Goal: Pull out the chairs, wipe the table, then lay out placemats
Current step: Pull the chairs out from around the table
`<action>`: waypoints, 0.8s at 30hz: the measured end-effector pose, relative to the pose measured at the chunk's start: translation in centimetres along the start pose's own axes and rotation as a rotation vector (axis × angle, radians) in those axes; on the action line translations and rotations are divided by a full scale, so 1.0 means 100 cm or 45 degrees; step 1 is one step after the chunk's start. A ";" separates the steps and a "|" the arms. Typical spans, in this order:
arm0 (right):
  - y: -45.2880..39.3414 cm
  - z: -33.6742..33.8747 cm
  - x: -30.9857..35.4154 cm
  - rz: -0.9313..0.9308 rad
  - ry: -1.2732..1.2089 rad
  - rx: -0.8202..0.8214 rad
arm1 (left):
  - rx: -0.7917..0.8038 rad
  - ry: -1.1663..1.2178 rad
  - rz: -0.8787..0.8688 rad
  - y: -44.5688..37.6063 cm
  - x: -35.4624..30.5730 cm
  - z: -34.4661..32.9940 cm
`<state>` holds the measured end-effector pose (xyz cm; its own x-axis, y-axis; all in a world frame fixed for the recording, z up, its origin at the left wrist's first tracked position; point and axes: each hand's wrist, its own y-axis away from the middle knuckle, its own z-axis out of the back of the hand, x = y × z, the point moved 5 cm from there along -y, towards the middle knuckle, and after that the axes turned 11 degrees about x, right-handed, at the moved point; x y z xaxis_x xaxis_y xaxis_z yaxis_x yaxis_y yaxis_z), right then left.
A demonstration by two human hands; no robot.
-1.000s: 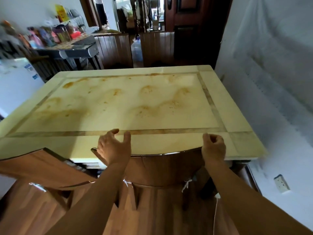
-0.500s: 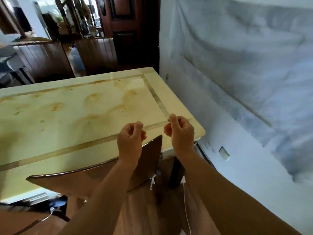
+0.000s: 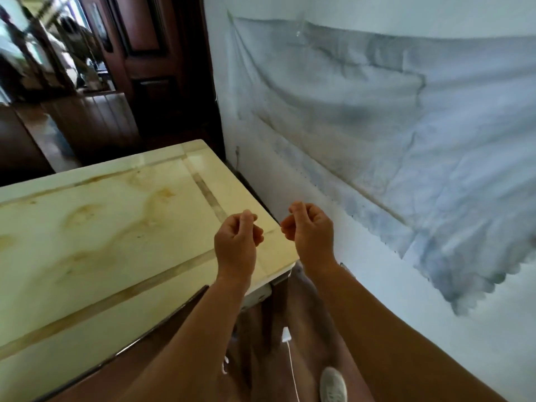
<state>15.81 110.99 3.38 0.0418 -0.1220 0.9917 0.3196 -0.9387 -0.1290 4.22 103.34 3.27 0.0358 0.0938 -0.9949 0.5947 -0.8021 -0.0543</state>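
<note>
Both hands hung curled and empty over the desk's (image 3: pixel 87 242) near right corner: left hand (image 3: pixel 236 242), right hand (image 3: pixel 310 230). Chair back (image 3: pixel 139 352) sat at the near edge. Desk looked stained, no placemats visible; wiping and mats probably remained.

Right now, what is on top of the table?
The table shows only brown stains on its pale top; no cloth or placemats. The left hand and forearm cover part of its near right corner, so that patch is hidden.

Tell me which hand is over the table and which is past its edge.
The left hand is over the table near its corner; the right hand is past the edge, toward the wall.
</note>
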 end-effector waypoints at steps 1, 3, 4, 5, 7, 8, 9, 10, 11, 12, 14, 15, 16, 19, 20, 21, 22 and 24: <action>-0.013 0.004 -0.003 -0.007 -0.024 0.013 | -0.020 0.004 0.003 -0.011 0.002 -0.006; -0.046 0.015 -0.010 -0.028 -0.061 0.053 | -0.059 -0.003 -0.002 -0.039 0.008 -0.024; -0.064 0.021 -0.016 -0.044 -0.071 0.075 | -0.076 -0.013 -0.002 -0.054 0.012 -0.035; -0.084 0.029 -0.022 -0.063 -0.075 0.085 | -0.092 -0.021 0.003 -0.070 0.017 -0.047; -0.122 0.048 -0.033 -0.113 -0.077 0.085 | -0.150 -0.017 0.024 -0.100 0.026 -0.073; -0.148 0.059 -0.036 -0.129 -0.089 0.104 | -0.190 -0.005 0.029 -0.119 0.029 -0.090; -0.168 0.068 -0.037 -0.135 -0.085 0.120 | -0.225 0.004 0.038 -0.134 0.031 -0.105; -0.189 0.078 -0.040 -0.143 -0.068 0.145 | -0.257 0.007 0.055 -0.150 0.036 -0.121; -0.207 0.084 -0.040 -0.141 -0.040 0.173 | -0.275 0.014 0.061 -0.162 0.037 -0.133; -0.223 0.086 -0.038 -0.138 -0.020 0.206 | -0.279 0.002 0.051 -0.174 0.037 -0.143; -0.254 0.086 -0.038 -0.143 -0.019 0.248 | -0.286 -0.044 0.012 -0.196 0.036 -0.160; -0.276 0.083 -0.041 -0.144 -0.014 0.262 | -0.312 -0.061 -0.001 -0.211 0.037 -0.167; -0.285 0.079 -0.041 -0.139 -0.001 0.268 | -0.325 -0.065 -0.009 -0.218 0.037 -0.168; -0.318 0.059 -0.051 -0.150 0.021 0.337 | -0.430 -0.086 -0.032 -0.245 0.039 -0.162; -0.329 0.049 -0.056 -0.174 0.017 0.379 | -0.474 -0.089 -0.030 -0.257 0.039 -0.157; -0.338 0.040 -0.060 -0.187 0.015 0.415 | -0.507 -0.079 -0.031 -0.266 0.039 -0.152; -0.346 0.030 -0.062 -0.196 0.014 0.450 | -0.537 -0.063 -0.029 -0.276 0.039 -0.147; -0.365 0.012 -0.068 -0.201 0.051 0.480 | -0.603 -0.030 -0.018 -0.296 0.042 -0.134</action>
<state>4.94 146.49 1.34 -0.0704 -0.0052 0.9975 0.6440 -0.7639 0.0415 -2.53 135.40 1.84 0.0098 0.0851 -0.9963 0.8961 -0.4428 -0.0290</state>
